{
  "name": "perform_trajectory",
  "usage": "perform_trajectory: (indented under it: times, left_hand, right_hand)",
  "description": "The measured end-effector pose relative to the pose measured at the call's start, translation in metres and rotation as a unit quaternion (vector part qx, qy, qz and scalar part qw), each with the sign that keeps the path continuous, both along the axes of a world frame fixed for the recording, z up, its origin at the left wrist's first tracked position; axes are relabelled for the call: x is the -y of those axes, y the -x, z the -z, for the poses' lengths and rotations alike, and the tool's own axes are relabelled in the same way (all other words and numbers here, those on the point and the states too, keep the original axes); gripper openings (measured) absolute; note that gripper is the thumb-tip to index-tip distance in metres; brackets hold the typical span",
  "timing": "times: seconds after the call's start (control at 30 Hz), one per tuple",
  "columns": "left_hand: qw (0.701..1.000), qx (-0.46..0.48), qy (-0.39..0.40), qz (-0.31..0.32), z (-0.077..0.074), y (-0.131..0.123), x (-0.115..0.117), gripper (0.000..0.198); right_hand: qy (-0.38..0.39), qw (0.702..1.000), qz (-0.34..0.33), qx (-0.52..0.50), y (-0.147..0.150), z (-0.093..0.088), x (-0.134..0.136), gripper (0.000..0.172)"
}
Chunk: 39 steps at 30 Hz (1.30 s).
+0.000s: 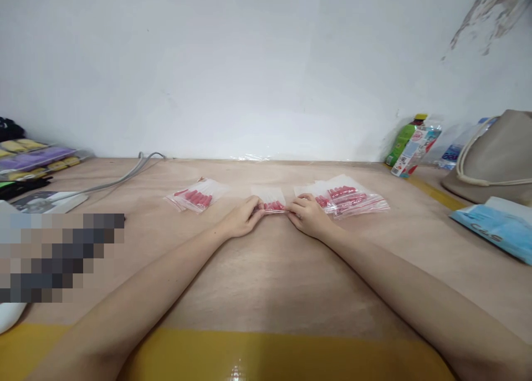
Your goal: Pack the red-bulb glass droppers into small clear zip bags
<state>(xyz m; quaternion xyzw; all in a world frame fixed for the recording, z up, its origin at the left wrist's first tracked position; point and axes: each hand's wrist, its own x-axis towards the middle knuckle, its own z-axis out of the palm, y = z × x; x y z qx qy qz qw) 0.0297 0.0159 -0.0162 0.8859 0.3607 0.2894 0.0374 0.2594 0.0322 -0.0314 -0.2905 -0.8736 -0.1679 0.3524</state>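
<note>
A small clear bag with red pieces inside [274,206] lies on the table between my hands. My left hand [244,216] pinches its left end, fingers closed. Its right end is pinched by my right hand [308,213]. Beyond my left hand rests a group of similar bags with red sticks [198,198]. More such bags, overlapping one another [349,197], lie just to the right of my right hand, partly behind its fingers.
At the right are a green bottle [405,142], a carton [415,151], a grey-beige bag [494,159] and a blue packet [494,228]. A grey cable [124,178] and yellow and purple packs [39,159] lie at the left. Yellow tape [257,356] edges the table [249,281].
</note>
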Motion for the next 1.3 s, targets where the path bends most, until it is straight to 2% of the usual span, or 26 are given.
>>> perform_trajectory:
  times: [0.13,0.33,0.57,0.83,1.1,1.3]
  left_hand:
    - [0.999,-0.014,-0.035,0.003,-0.001,-0.001,0.000,0.022]
    - [0.994,-0.035,-0.107,-0.003,-0.002,-0.002,-0.002,0.016]
    - [0.988,-0.045,-0.149,0.017,0.002,-0.010,-0.004,0.016]
    - [0.983,-0.044,-0.179,0.017,0.008,-0.027,-0.010,0.021]
    - [0.981,-0.056,-0.180,0.048,0.003,-0.026,-0.008,0.021]
    - [0.984,-0.040,-0.170,0.029,0.003,-0.024,-0.005,0.020]
  right_hand:
    - [-0.018,1.000,0.010,0.003,0.000,0.000,0.001,0.013]
    - [-0.001,0.999,0.027,0.030,0.001,-0.006,0.006,0.016]
    - [0.010,0.997,0.063,0.043,0.004,-0.009,0.009,0.020]
    - [0.027,0.997,0.068,0.015,0.025,-0.004,0.015,0.022]
    - [-0.009,0.997,0.066,0.035,0.022,-0.008,0.017,0.027]
    - [-0.029,0.997,0.068,0.035,0.021,-0.009,0.019,0.025]
